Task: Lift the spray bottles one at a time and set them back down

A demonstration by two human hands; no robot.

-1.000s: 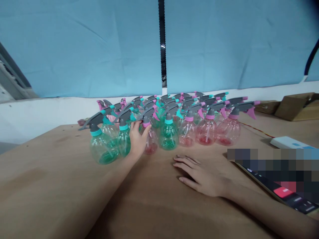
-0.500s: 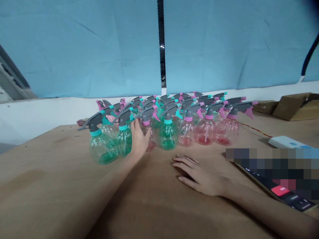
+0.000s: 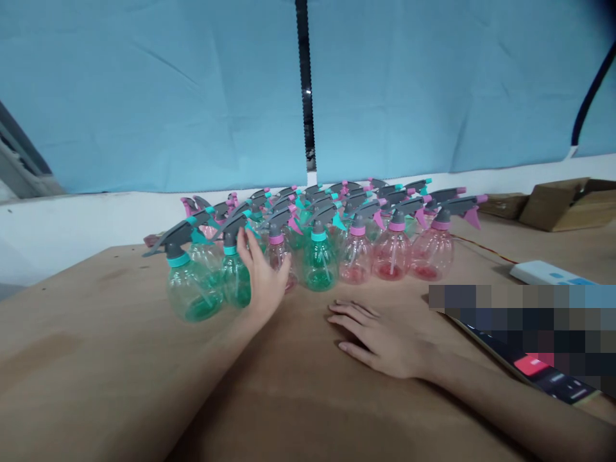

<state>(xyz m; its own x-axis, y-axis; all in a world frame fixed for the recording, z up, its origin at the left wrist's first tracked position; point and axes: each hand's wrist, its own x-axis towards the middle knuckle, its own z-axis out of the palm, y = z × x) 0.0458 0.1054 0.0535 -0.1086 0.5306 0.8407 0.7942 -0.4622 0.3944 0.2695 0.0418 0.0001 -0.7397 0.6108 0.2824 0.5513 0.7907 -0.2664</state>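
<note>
My left hand point(image 3: 264, 279) is in front of the bottle rows, fingers up and thumb spread apart, with nothing seen in its grip. Its fingers overlap the right side of a green spray bottle point(image 3: 234, 277) with a teal collar; I cannot tell whether they touch it. The thumb is in front of a pink-collared spray bottle point(image 3: 276, 253), partly hidden behind the hand. My right hand point(image 3: 385, 340) lies flat on the table, fingers stretched out, nearer to me than a clear green spray bottle point(image 3: 319, 266) and a pink spray bottle point(image 3: 355, 264).
At the left end of the front row stands another green spray bottle point(image 3: 192, 292); several more fill the rows behind. On the right are a phone point(image 3: 553, 378), partly pixelated, a white power strip point(image 3: 546, 273) with a cable, and cardboard boxes point(image 3: 568, 205). A blue sheet point(image 3: 192, 96) covers the wall.
My left hand has shifted slightly toward me, its fingers now lower beside the green bottle. The view has turned a little; my right hand stays flat on the table.
</note>
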